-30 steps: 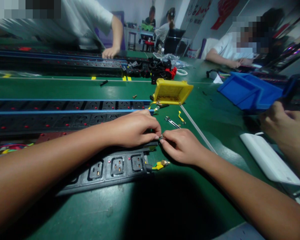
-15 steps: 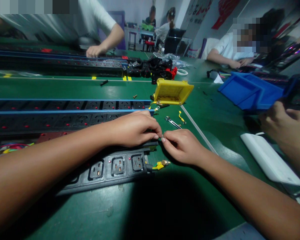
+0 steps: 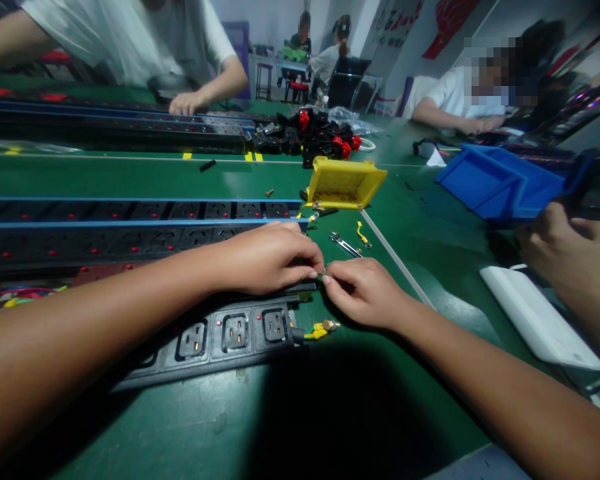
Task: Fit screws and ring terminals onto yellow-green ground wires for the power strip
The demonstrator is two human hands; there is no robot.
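My left hand [image 3: 275, 259] rests across the black socket strips, its thumb and fingers pinched at their right end. Facing it, my right hand [image 3: 363, 290] is pinched too, and the fingertips of both meet at a tiny metallic piece too small to name. Below them lies a black strip with large sockets [image 3: 236, 332]; from its end comes a yellow-green wire with a brass nut [image 3: 329, 325]. Just beyond my fingers are a wrench [image 3: 346, 245] and a short yellow wire [image 3: 363, 235]. A blue-edged socket strip [image 3: 180, 211] lies behind my left hand.
A yellow bin [image 3: 347, 183] with small parts stands behind my hands. Blue bins [image 3: 500, 180] and a white power bank-like block [image 3: 540, 317] are at right, beside another person's hand [image 3: 575, 253]. Black and red parts [image 3: 313, 137] are heaped at the back, near a co-worker's hand [image 3: 186, 103].
My hands have hardly moved. The co-worker across the table has shifted, and red pieces show higher on the black heap at the back.
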